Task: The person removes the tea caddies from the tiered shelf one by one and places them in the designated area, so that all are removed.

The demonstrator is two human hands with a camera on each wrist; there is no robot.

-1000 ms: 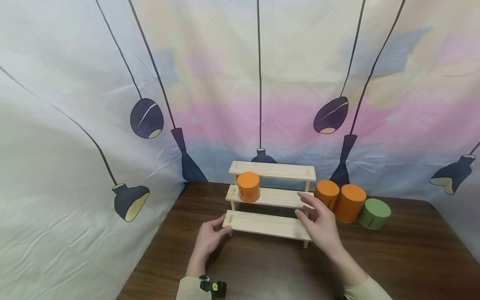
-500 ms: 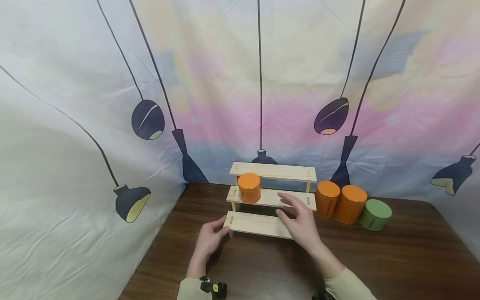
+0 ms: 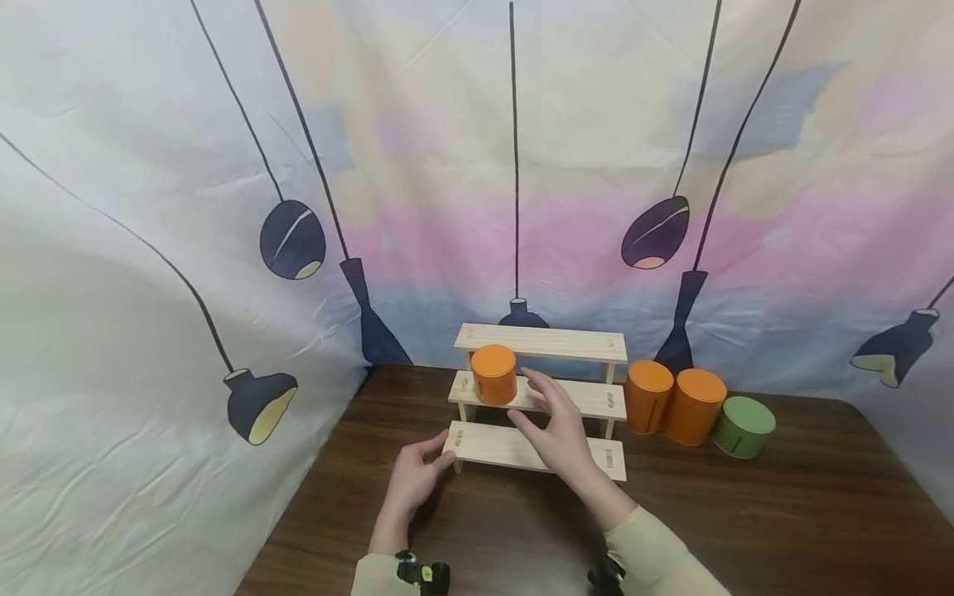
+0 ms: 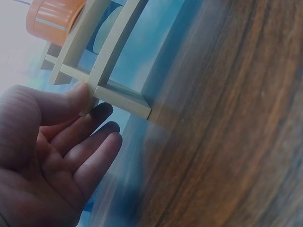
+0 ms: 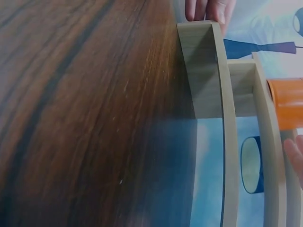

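A three-tier pale wooden step shelf (image 3: 484, 444) stands on the table. On its middle tier, at the left, sits an orange canister (image 3: 494, 377) with a round lid. My left hand (image 3: 417, 476) holds the left end of the lowest board. In the left wrist view the thumb presses that board end from one side, with fingers behind it. My right hand (image 3: 559, 430) hovers over the shelf, just right of the orange canister, fingers spread and apart from it. Only fingertips of this hand show at the right edge of the right wrist view.
Right of the shelf, two more orange canisters (image 3: 648, 396) and a green canister (image 3: 744, 427) stand in a row on the dark wooden table (image 3: 805, 497). A cloth backdrop (image 3: 447, 165) printed with hanging lamps rises behind and at the left.
My right hand has moved left across the shelf, from its right end to beside the orange canister. The left hand keeps its hold at the lowest board's end.
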